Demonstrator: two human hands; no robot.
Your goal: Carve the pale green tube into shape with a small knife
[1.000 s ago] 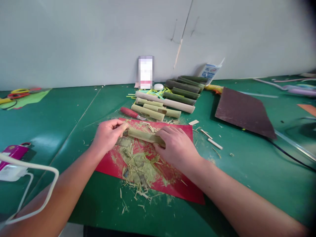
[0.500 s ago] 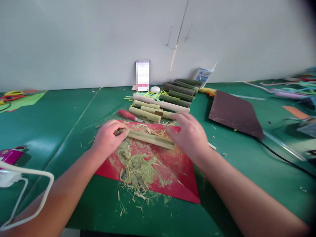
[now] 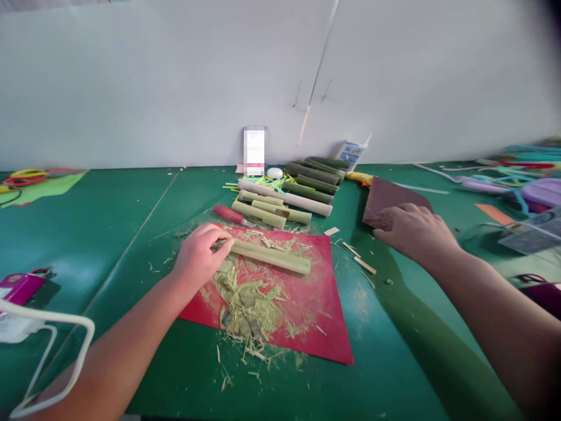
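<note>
My left hand (image 3: 202, 252) is closed round the left end of a pale green bamboo piece (image 3: 272, 257), its bark scraped off. The piece lies slantwise above a red sheet (image 3: 324, 316) strewn with bamboo shavings (image 3: 249, 304). Off to the right, my right hand (image 3: 414, 231) grips the near edge of a dark brown sheet (image 3: 390, 196) that looks like sandpaper; the thumb is at the edge and the fingers lie over the top. Part of that sheet is hidden under the hand. A red-handled knife (image 3: 230, 215) rests behind the red sheet.
Several bamboo pieces (image 3: 258, 214), peeled and dark green, lie in a row behind. A phone (image 3: 255, 149) leans on the wall beside a white oval object (image 3: 274, 173). At left is a white cable (image 3: 85, 324); coloured strips (image 3: 521, 166) lie at far right.
My right hand has left the bamboo piece's right end and moved right onto the brown sheet. My left hand still holds the piece. The view has shifted slightly.
</note>
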